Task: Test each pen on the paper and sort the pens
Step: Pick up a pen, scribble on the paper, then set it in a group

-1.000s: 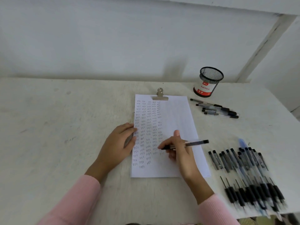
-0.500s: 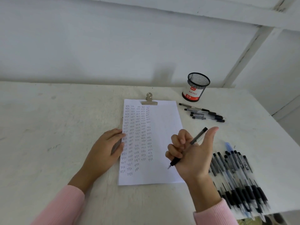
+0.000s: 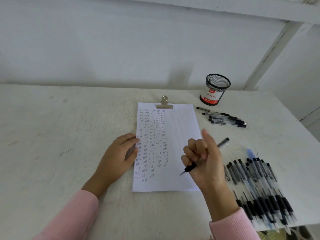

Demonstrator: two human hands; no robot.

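A white sheet of paper (image 3: 180, 129) under a metal clip (image 3: 164, 103) lies at the table's middle, its left half filled with columns of small written words. My left hand (image 3: 117, 158) rests flat on the sheet's left edge. My right hand (image 3: 206, 161) is lifted over the sheet's right side and grips a black pen (image 3: 190, 168) in its curled fingers, thumb raised, the pen's tip pointing down-left just above the paper. A large pile of black pens (image 3: 256, 186) lies to the right. A small group of pens (image 3: 223, 117) lies behind it.
A black mesh pen cup (image 3: 215, 90) with a red and white label stands at the back right, near the wall. A blue pen (image 3: 251, 153) tops the large pile. The table's right and front edges run close to that pile.
My right hand stopped writing, lifted off the paper and turned, so the pen now stands steeply with its tip off the sheet. The left hand stayed on the paper's edge. The camera view shifted.
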